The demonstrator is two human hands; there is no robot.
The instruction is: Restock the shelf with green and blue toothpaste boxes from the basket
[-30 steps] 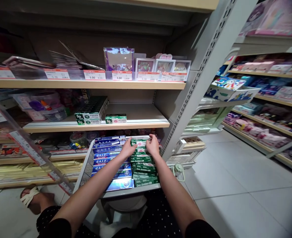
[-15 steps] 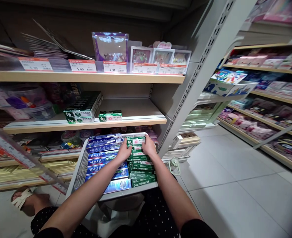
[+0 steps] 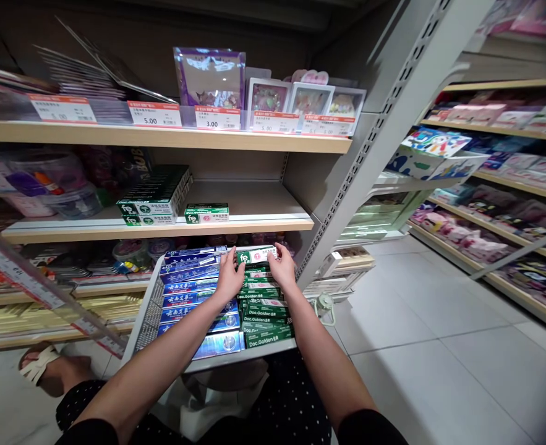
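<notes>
My left hand (image 3: 230,276) closes on the left end of a green and white toothpaste box (image 3: 257,255), thumb at its near side. The right end of the same box is gripped by my right hand (image 3: 282,268). I hold it tilted with its printed side facing me, over the back of a light grey plastic tray (image 3: 148,327). Below my hands, more green boxes (image 3: 268,338) lie stacked on the tray's right side. Blue toothpaste boxes (image 3: 184,301) fill a column to their left, partly covered by my left forearm.
On the shelf (image 3: 249,230) ahead stand a long row of green boxes (image 3: 156,194) and a short stack (image 3: 206,212). Price tags (image 3: 154,115) line the shelf above. A grey upright post (image 3: 370,142) rises at the right. A sandalled foot (image 3: 45,368) is at lower left.
The green and white box has risen slightly and tipped, so its white printed side shows more. Both hands have shifted with it, and the view has moved a little.
</notes>
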